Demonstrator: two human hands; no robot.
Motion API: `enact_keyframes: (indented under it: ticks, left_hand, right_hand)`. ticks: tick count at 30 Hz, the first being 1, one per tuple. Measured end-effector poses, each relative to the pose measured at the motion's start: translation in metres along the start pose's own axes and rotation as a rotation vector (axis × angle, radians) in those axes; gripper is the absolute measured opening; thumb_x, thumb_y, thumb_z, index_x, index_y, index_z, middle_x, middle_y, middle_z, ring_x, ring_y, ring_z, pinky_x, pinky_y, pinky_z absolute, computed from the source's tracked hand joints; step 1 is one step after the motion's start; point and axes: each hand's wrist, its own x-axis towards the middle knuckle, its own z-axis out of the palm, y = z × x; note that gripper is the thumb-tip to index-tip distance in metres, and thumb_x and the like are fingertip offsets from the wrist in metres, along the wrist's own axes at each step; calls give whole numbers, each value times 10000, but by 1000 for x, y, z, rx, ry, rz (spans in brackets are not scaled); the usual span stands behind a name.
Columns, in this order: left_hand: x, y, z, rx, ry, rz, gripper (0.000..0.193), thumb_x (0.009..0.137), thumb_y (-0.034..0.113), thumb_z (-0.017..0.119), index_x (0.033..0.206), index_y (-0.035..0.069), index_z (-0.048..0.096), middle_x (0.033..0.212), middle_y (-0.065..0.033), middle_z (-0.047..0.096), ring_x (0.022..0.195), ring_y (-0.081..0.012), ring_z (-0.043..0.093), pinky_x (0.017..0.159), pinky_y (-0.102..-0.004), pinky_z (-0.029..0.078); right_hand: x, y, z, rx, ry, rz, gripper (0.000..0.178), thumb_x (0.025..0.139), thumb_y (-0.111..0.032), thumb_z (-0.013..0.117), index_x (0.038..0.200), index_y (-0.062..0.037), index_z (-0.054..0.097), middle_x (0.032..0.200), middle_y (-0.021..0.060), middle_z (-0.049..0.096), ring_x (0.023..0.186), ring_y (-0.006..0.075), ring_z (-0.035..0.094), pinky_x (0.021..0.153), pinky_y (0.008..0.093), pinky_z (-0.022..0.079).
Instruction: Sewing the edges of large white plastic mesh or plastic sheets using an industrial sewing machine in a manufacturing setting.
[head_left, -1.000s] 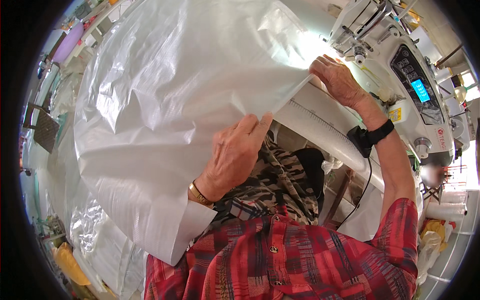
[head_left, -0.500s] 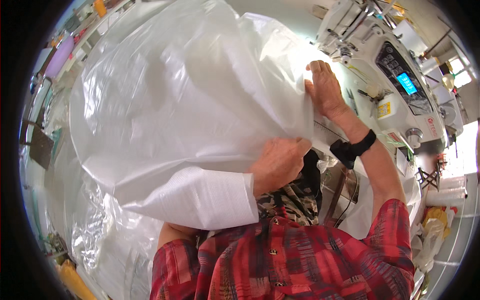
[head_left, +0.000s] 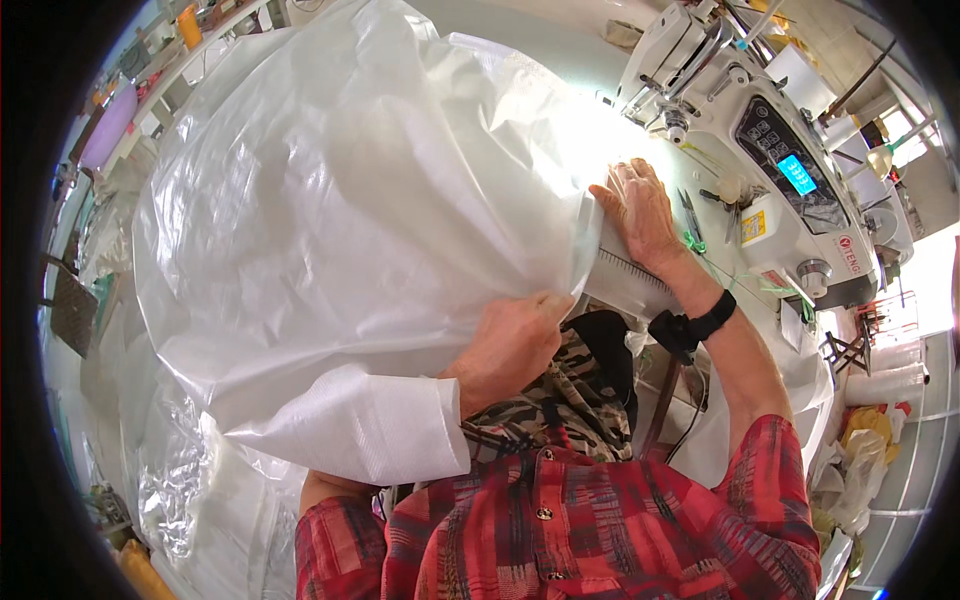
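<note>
A big sheet of shiny, translucent white plastic (head_left: 330,210) spreads over the work table and bulges upward in folds. My left hand (head_left: 515,340) is closed on its near right edge, thumb and fingers pinched together. A folded-over flap of white woven material (head_left: 370,425) covers most of my left forearm. My right hand (head_left: 640,212) lies flat at the sheet's right edge, its fingers stretched out and the thumb close to that edge. Just beyond its fingertips stands a white sewing machine (head_left: 740,150) with a lit blue display. A strip with ruler marks (head_left: 630,272) shows below my right palm.
Scissors (head_left: 690,215) with dark blades and green on the handles lie right of my right hand. A black band (head_left: 690,328) with a small box sits on my right wrist. Crumpled clear plastic (head_left: 185,480) hangs at the left; bags and rolls (head_left: 865,450) stand at the right.
My left hand and the sheet's edge have shifted left. My right hand has come a little nearer, fingers flatter, and more of the ruler strip shows. The view has turned slightly.
</note>
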Motion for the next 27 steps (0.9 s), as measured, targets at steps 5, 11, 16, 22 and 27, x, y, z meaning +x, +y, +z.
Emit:
enact_keyframes:
  ticks: [5,11,16,22,27]
  left_hand:
    - [1,2,-4,-19,30,-4,299,800,-20,606,1096,19,624,908,-207,657,792,-418,635,682,-447,511]
    - [11,9,-4,-2,140,-25,249,804,9,628,1052,16,648,889,-195,657,747,-389,642,674,-426,510]
    - [22,15,-2,185,156,-14,233,795,36,655,1027,38,641,874,-152,659,735,-365,639,626,-410,494]
    - [20,27,-8,422,176,84,169,805,17,618,970,45,592,829,-108,598,734,-321,620,593,-411,478]
    - [22,30,-11,502,95,162,103,782,-1,592,866,41,548,801,-117,561,740,-324,617,612,-416,488]
  right_hand:
    - [9,-15,-19,79,-178,74,489,948,-461,526,913,16,629,1010,189,610,1008,363,559,869,493,431]
    - [8,-13,-16,66,-273,156,488,949,-466,519,892,-1,654,1066,195,613,1056,360,554,904,519,413]
    - [3,1,-5,-15,-203,161,468,965,-448,505,1132,-50,688,1293,221,556,1262,365,445,1061,507,325]
    - [-2,5,-9,196,-191,153,510,961,-460,499,1145,-15,668,1258,239,578,1234,370,460,1030,506,346]
    - [-30,-19,-21,207,-150,149,519,971,-396,492,1244,36,581,1258,226,580,1191,364,502,994,472,393]
